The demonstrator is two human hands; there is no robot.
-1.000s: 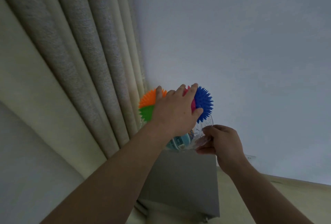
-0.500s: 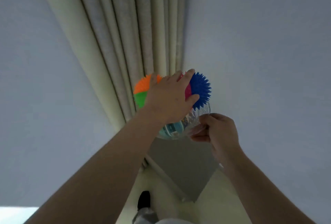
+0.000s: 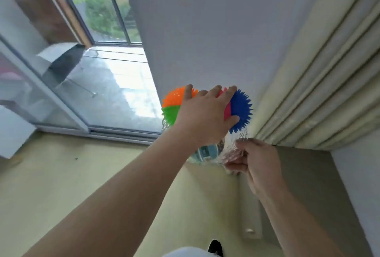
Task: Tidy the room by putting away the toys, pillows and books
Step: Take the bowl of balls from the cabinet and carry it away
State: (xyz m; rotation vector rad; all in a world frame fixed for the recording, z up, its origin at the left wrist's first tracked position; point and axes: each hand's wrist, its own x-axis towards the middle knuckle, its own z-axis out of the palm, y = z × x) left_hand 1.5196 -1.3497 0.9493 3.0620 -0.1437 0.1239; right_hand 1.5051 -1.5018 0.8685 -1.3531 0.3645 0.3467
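- Well, the pale floor (image 3: 61, 184) takes up most of what I can see, with the sliding glass door (image 3: 98, 92) along its far edge and the cream curtain (image 3: 329, 81) hanging in folds on the right.
- The spiky ball (image 3: 241, 110), orange, green, pink and blue, is held up in front of the wall, right at the mouth of a clear bowl (image 3: 236, 139).
- The left hand (image 3: 203, 116) grips the ball, fingers spread across it and thumb hooked round the blue part.
- The right hand (image 3: 259, 162) pinches the bowl's rim, fingers curled.
- Something teal (image 3: 205, 150) already lies inside the bowl; I can't tell what.
- By my reckoning this one toy is nearly stowed. No pillows or books show here, so I can't say how much is left.
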